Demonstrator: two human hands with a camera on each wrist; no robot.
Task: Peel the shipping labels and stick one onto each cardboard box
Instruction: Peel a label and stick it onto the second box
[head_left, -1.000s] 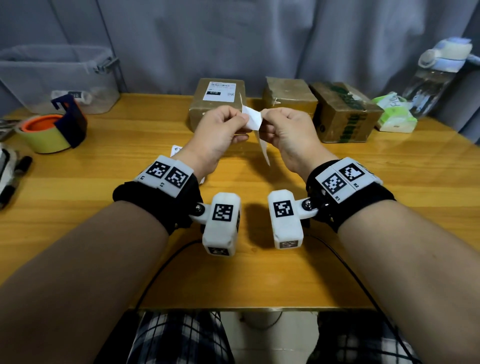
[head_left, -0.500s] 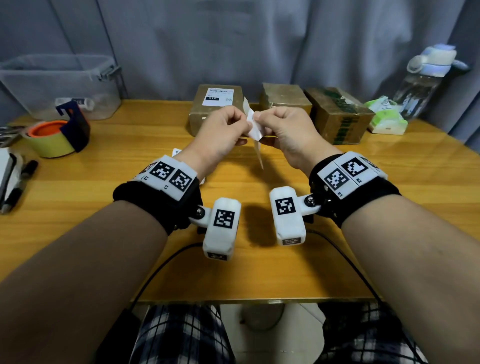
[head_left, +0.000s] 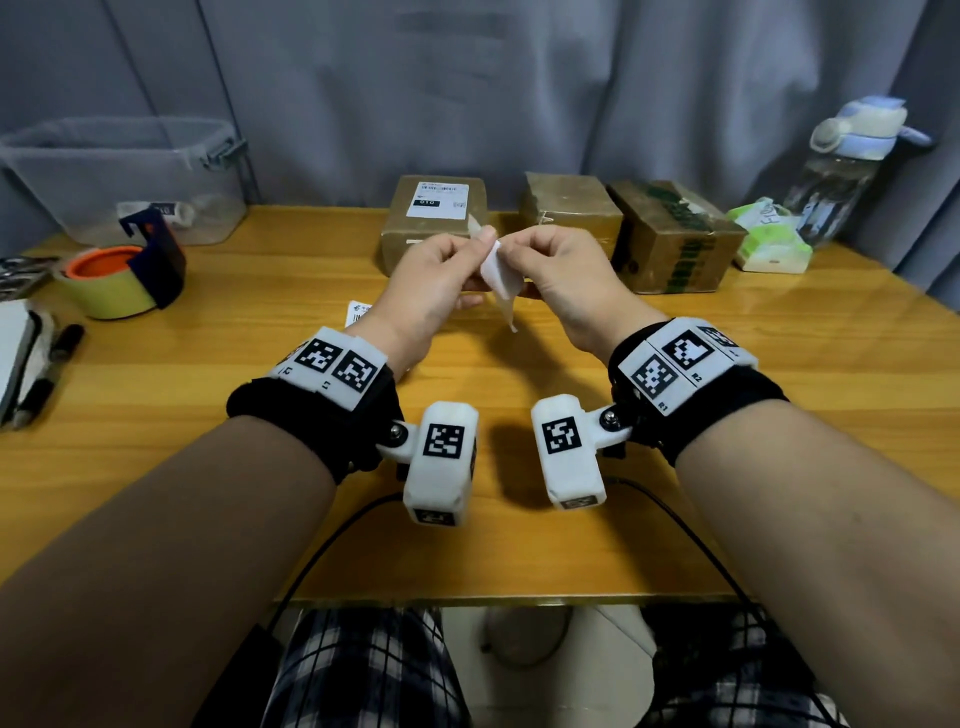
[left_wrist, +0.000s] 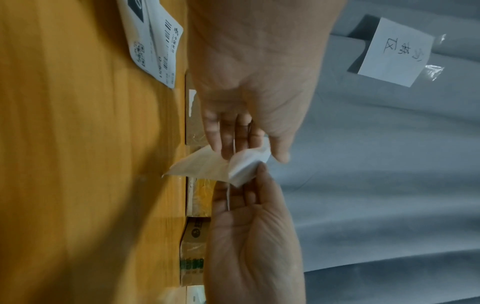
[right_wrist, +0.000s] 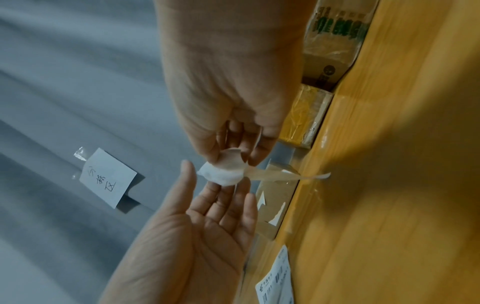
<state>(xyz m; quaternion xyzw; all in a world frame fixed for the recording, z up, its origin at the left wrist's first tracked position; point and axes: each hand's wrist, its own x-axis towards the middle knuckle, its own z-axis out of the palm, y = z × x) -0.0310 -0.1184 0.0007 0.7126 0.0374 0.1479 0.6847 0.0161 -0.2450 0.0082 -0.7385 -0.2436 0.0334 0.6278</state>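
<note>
Over the middle of the table both hands hold one white shipping label (head_left: 500, 273), which bends between the fingertips. My left hand (head_left: 480, 247) pinches its top edge and my right hand (head_left: 511, 250) pinches it from the other side. In the right wrist view the white label (right_wrist: 223, 174) curls away from a translucent backing strip (right_wrist: 285, 175) under my right hand (right_wrist: 233, 158). The left wrist view shows my left hand (left_wrist: 249, 152) with thumb and fingers on the label (left_wrist: 233, 166). Three cardboard boxes stand behind: the left box (head_left: 410, 244) bears a label, the middle box (head_left: 571, 208) and right box (head_left: 675, 234) show none.
Spare labels (head_left: 358, 313) lie on the table under my left wrist. A tape roll (head_left: 111, 280), markers (head_left: 47, 374) and a clear bin (head_left: 124, 176) are at the left. A tissue pack (head_left: 769, 239) and a water bottle (head_left: 841, 171) are at the back right.
Both hands have stayed together on the label. The sheet is now bent and curled more between the fingers, and its hanging flap looks wider.
</note>
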